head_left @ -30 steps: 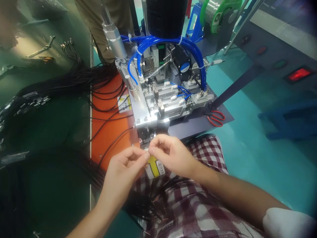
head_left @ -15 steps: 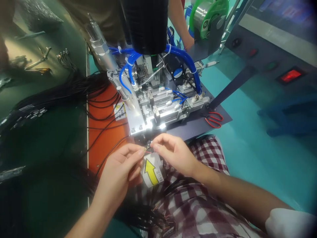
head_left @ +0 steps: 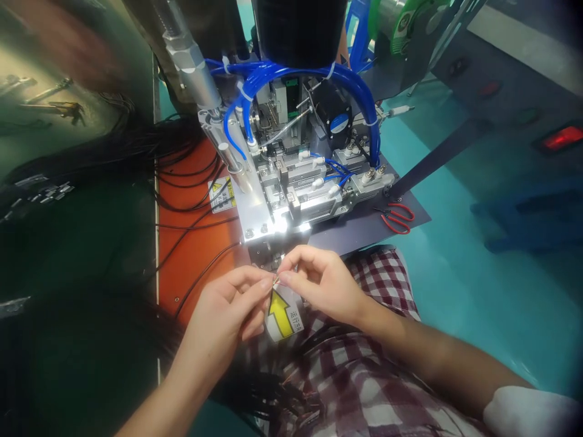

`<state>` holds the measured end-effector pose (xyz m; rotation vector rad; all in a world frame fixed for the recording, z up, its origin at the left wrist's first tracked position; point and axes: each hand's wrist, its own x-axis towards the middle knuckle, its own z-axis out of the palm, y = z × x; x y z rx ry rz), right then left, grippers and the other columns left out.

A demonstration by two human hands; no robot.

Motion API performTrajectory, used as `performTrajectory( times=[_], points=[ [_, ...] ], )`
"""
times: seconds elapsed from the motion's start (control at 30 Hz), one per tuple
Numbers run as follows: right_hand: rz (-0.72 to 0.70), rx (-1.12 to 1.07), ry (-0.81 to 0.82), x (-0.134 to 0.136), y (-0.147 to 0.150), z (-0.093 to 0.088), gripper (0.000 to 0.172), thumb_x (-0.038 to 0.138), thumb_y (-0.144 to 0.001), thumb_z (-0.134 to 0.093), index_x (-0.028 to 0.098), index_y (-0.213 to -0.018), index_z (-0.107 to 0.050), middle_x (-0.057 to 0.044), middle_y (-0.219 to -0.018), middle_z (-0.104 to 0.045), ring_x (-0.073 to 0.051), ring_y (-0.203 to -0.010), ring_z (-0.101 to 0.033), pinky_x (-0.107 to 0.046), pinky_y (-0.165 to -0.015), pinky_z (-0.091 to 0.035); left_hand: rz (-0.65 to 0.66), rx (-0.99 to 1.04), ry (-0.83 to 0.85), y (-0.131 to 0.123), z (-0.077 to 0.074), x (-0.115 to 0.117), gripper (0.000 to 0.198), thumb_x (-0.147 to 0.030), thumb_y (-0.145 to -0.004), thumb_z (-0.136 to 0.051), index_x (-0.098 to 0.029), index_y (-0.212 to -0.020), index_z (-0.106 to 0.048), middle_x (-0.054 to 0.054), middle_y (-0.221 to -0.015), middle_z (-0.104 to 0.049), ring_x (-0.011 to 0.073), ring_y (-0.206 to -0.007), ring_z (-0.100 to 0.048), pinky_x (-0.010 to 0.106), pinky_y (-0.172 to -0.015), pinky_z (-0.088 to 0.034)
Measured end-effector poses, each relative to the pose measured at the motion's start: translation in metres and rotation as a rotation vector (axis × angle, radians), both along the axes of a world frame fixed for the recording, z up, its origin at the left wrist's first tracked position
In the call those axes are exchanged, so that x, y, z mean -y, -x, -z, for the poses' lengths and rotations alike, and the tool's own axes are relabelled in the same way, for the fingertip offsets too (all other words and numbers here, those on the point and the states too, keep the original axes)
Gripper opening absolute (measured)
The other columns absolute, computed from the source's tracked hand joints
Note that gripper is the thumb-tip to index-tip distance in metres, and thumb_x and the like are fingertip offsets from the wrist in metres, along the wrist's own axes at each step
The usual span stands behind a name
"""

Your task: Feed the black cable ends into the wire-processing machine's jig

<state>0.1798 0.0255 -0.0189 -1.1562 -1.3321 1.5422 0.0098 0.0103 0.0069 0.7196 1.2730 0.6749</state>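
Note:
My left hand (head_left: 232, 303) is closed in a pinch, with thumb and forefinger on fine wire ends (head_left: 276, 281). From the other side my right hand (head_left: 325, 282) pinches at the same wires, its fingertips almost touching those of the left. The wires are small and partly covered by the fingers. Just below the fingertips is a white label with a yellow arrow (head_left: 281, 315). Beyond my hands stands a metal machine (head_left: 300, 203) with pneumatic cylinders and blue air tubes (head_left: 286, 71).
Red-handled cutters (head_left: 399, 218) lie on the machine's dark base plate. Black cables (head_left: 182, 206) cross the orange board (head_left: 175, 252) at left. A bundle of black cables (head_left: 273, 394) rests by my lap. A control box with a lit red switch (head_left: 562, 139) stands at right.
My fingertips have drawn closer together over the wires, the left hand moving slightly right. The head view has shifted a little. Another person's forearm behind the machine has mostly left view.

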Motion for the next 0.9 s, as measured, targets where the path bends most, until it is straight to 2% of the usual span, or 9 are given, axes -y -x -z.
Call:
performTrajectory(
  times=[0.1,0.27,0.43,0.53,0.7,0.9],
  points=[
    [-0.024,0.002,0.077,-0.0003,0.0002,-0.0012,0.009,0.023,-0.083,-0.063,0.016,-0.078,-0.061,0.006,-0.058,-0.049,-0.007,-0.050,-0.039,-0.021,-0.048,-0.031,0.023,-0.022,-0.002,0.0012,0.0023,0.0006,0.030,-0.046,-0.078,-0.075,-0.018,-0.073,-0.065,-0.009,-0.037,-0.038,0.0034,-0.036,-0.027,0.019,-0.043,-0.026],
    [-0.048,-0.034,0.172,0.0016,0.0009,-0.0007,0.013,0.027,-0.084,-0.063,0.017,-0.078,-0.058,0.005,-0.062,-0.049,-0.007,-0.051,-0.036,-0.021,-0.047,-0.030,-0.025,-0.018,0.027,-0.0001,0.0054,-0.0002,0.030,-0.044,-0.072,-0.079,-0.019,-0.077,-0.064,-0.011,-0.038,-0.035,0.0036,-0.036,-0.025,0.019,-0.042,-0.023],
    [-0.016,-0.084,0.140,0.0045,0.0030,-0.0002,0.014,0.029,-0.085,-0.063,0.017,-0.080,-0.059,0.003,-0.067,-0.053,-0.008,-0.055,-0.040,-0.021,-0.049,-0.033,-0.076,-0.002,0.034,-0.0040,-0.0002,0.0006,0.027,-0.040,-0.072,-0.077,-0.018,-0.073,-0.061,-0.007,-0.045,-0.048,0.0023,-0.035,-0.027,0.020,-0.042,-0.024],
    [0.012,-0.072,0.138,0.0046,0.0030,-0.0005,0.014,0.030,-0.085,-0.062,0.017,-0.082,-0.060,0.003,-0.067,-0.053,-0.008,-0.054,-0.040,-0.022,-0.048,-0.033,-0.075,0.004,0.034,-0.0041,-0.0019,0.0014,0.026,-0.039,-0.074,-0.074,-0.018,-0.072,-0.060,-0.007,-0.044,-0.050,0.0025,-0.034,-0.027,0.020,-0.042,-0.024],
    [0.014,-0.025,0.127,0.0038,0.0047,-0.0027,0.012,0.028,-0.081,-0.064,0.016,-0.079,-0.062,0.000,-0.070,-0.057,-0.011,-0.062,-0.047,-0.022,-0.051,-0.036,-0.049,-0.005,0.017,-0.0042,-0.0005,0.0014,0.024,-0.038,-0.075,-0.072,-0.017,-0.074,-0.061,-0.006,-0.046,-0.053,0.0025,-0.034,-0.027,0.020,-0.042,-0.023],
    [-0.001,-0.076,0.234,0.0023,0.0071,-0.0045,0.014,0.029,-0.077,-0.065,0.016,-0.077,-0.060,0.004,-0.062,-0.051,-0.007,-0.049,-0.037,-0.020,-0.043,-0.029,-0.054,-0.008,0.008,-0.0054,-0.0010,0.0030,0.023,-0.038,-0.076,-0.071,-0.018,-0.075,-0.060,-0.006,-0.046,-0.053,0.0025,-0.035,-0.027,0.021,-0.043,-0.024]
  ],
)
